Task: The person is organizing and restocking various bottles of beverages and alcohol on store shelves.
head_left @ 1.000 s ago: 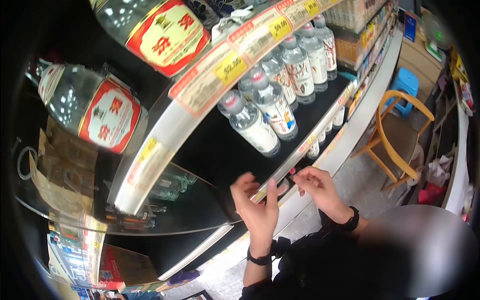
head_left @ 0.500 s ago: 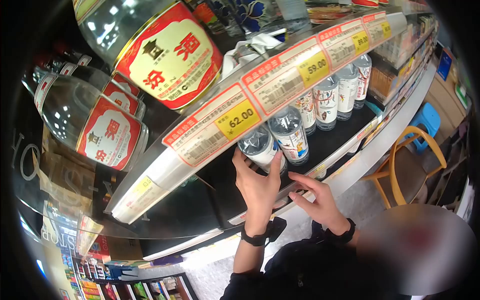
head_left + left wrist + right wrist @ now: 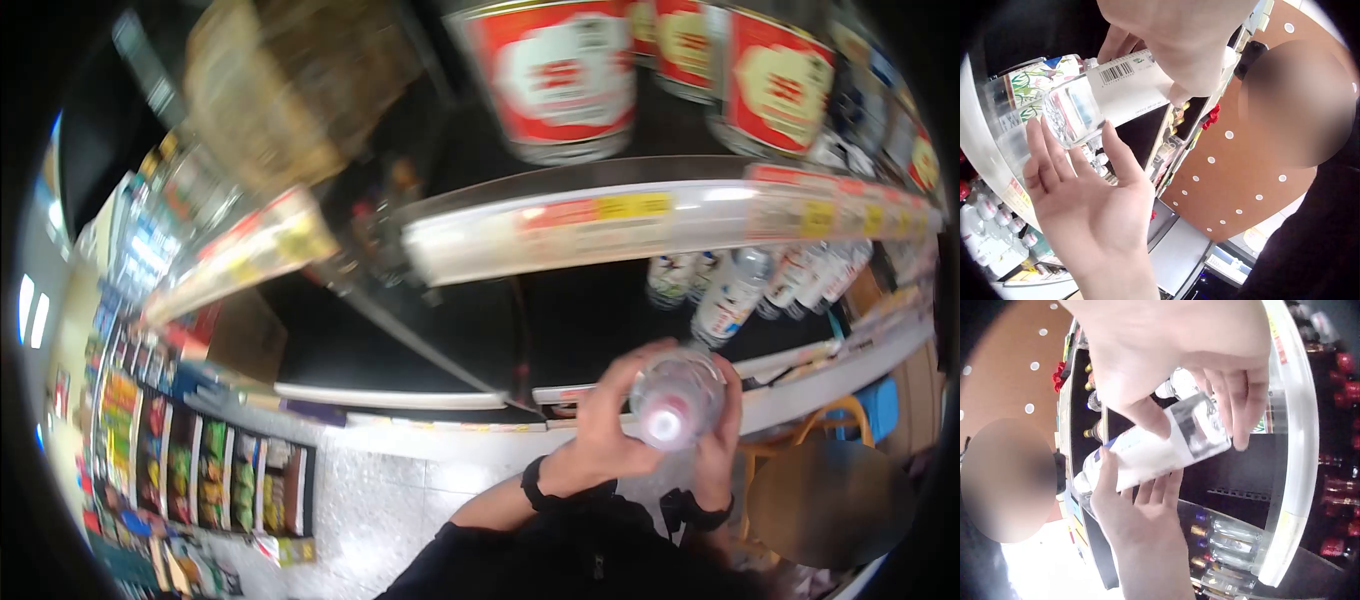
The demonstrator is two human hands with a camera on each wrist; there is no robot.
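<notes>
A clear water bottle (image 3: 680, 390) with a white label is held in front of my body, its pinkish cap toward the head camera. My left hand (image 3: 603, 425) grips it from the left. In the left wrist view the label (image 3: 1125, 87) shows a barcode, and that hand's thumb lies near the cap end. On the other side, my right hand (image 3: 714, 460) holds the lower end; in the right wrist view its thumb presses the label and its fingertips sit at the base. Similar bottles with pictured labels (image 3: 732, 300) stand on the shelf behind.
Large liquor bottles (image 3: 565, 75) with red and white labels stand on the upper shelf, above a price-tag strip (image 3: 690, 205). Brown paper wrapping (image 3: 270, 100) is at upper left. A snack rack (image 3: 200, 450) stands at lower left, a wooden chair (image 3: 850, 412) at right.
My left hand has reached to the shelf bottle and brought it off toward my body. My right hand has joined on it. The head view has swung left.
</notes>
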